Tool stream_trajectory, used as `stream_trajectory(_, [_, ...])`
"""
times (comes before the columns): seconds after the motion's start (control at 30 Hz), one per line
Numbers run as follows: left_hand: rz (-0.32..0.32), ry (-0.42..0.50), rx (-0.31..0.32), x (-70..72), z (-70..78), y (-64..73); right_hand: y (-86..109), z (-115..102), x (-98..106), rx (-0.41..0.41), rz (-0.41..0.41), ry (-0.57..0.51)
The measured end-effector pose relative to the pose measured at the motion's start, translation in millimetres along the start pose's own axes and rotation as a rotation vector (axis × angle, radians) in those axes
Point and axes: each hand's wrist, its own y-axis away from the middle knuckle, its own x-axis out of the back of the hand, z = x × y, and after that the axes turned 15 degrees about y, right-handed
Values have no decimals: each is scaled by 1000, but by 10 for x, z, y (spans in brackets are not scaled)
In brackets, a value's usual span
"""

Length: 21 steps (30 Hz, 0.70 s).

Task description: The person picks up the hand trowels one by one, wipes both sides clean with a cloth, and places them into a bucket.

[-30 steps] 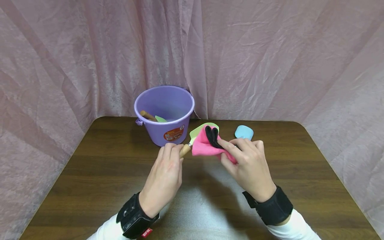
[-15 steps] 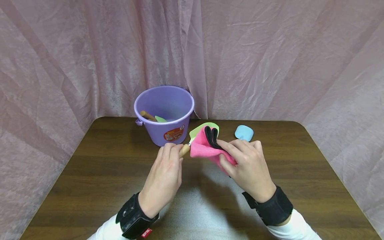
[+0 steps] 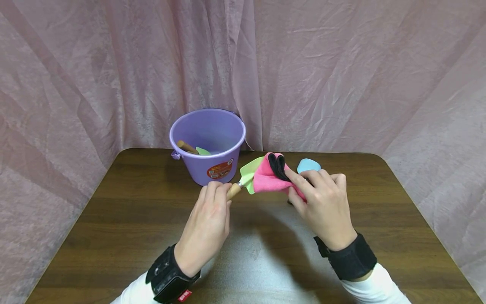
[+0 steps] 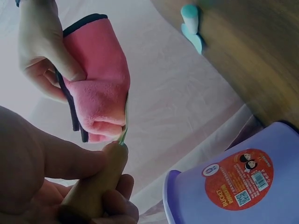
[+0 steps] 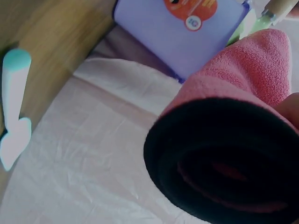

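1. My left hand [image 3: 208,223], on the near side of the purple bucket [image 3: 197,166], is curled round the wooden handle of a trowel [image 3: 248,171].
2. The trowel's green blade points away from me, just to the right of the bucket.
3. My right hand [image 3: 322,202], farther to the bucket's right and nearer me, pinches a folded pink cloth [image 3: 267,179] with black edging between thumb and fingers.
4. The cloth lies against the blade and covers its tip end; I cannot tell how far it reaches underneath.
5. Inside the bucket I see a brown handle [image 3: 187,147] and a green piece [image 3: 203,151]; the lower parts are hidden.
6. A small light-blue shovel [image 3: 308,164] lies on the wooden table [image 3: 114,236], right of the bucket, beyond my right hand.
7. Behind the bucket hangs a pink curtain [image 3: 326,76].
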Motion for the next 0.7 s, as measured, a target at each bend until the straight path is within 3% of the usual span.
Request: stream_trajectory(0.7, [4,19,-2,35,-2,-6,-20,173,-8,-56,59,101])
